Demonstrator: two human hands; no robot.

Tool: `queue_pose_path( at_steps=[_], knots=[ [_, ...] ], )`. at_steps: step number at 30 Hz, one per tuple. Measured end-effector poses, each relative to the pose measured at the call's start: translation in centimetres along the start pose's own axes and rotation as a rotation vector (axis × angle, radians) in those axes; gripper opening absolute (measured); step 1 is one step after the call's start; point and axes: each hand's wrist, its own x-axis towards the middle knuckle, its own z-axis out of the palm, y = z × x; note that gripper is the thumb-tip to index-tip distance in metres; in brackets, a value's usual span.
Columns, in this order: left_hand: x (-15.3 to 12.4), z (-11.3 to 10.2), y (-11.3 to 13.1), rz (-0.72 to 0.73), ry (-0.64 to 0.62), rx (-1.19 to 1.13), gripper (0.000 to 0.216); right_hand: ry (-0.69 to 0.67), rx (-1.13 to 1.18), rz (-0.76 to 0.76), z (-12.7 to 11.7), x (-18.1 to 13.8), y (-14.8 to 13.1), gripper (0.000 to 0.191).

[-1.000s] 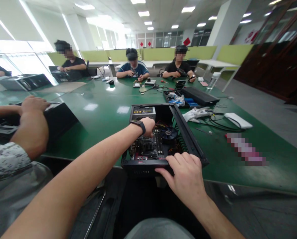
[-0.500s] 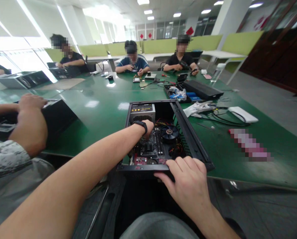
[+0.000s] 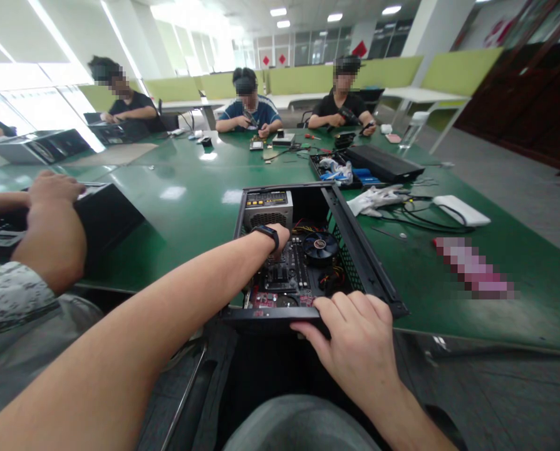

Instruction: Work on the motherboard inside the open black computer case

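Observation:
An open black computer case (image 3: 369, 263) lies on its side at the table's near edge. Inside it are a motherboard (image 3: 280, 275), a round cooling fan (image 3: 320, 245) and a silver power supply (image 3: 267, 210). My left hand (image 3: 280, 239), with a black band at the wrist, reaches down into the case beside the power supply; its fingers are hidden, so I cannot see what they touch. My right hand (image 3: 355, 332) is wrapped round the near rim of the case, thumb below and fingers on top.
A co-worker's hand (image 3: 54, 191) rests on another black case (image 3: 111, 216) at left. White gloves (image 3: 376, 199), cables, a white box (image 3: 461, 210) and a blurred pink item (image 3: 472, 266) lie at right. Beyond is an open tray (image 3: 315, 166). Several people work across the green table (image 3: 181, 216).
The view has shifted slightly. My left hand stays inside the case and my right hand keeps its hold on the near rim.

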Motion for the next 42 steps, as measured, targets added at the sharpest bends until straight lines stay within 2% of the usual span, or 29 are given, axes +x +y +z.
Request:
queue_pose_path(
  at_steps=[9,42],
  knots=[
    [0.7,0.4,-0.4,-0.021,-0.005,0.0,0.064,0.007,-0.008,-0.006,0.1,-0.1,0.0,0.03],
    [1.1,0.6,-0.4,0.005,-0.007,0.008,0.058,-0.001,-0.037,-0.017,0.2,0.1,0.0,0.032]
  ],
)
